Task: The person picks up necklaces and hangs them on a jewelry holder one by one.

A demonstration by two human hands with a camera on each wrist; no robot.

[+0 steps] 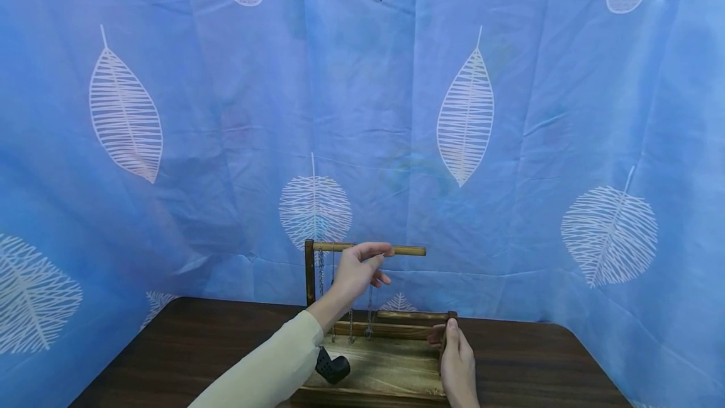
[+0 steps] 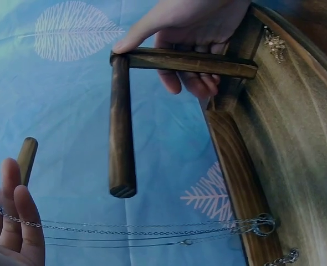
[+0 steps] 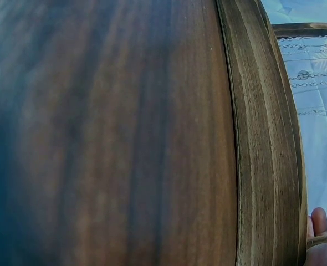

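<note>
My left hand is raised at the upper bar of a wooden jewelry stand. Thumb and fingers pinch a thin silver necklace chain, which hangs down to a small ring-shaped pendant. My right hand grips the short right post of the stand, thumb on its top corner and fingers behind. Other silver chains hang from the upper bar, left of the left hand. In the right wrist view only some fingertips show beside the post.
The stand's shallow wooden tray rests on a dark table. A gold chain lies in the tray's corner. By the left sleeve is a black angular object. A blue leaf-patterned cloth hangs behind.
</note>
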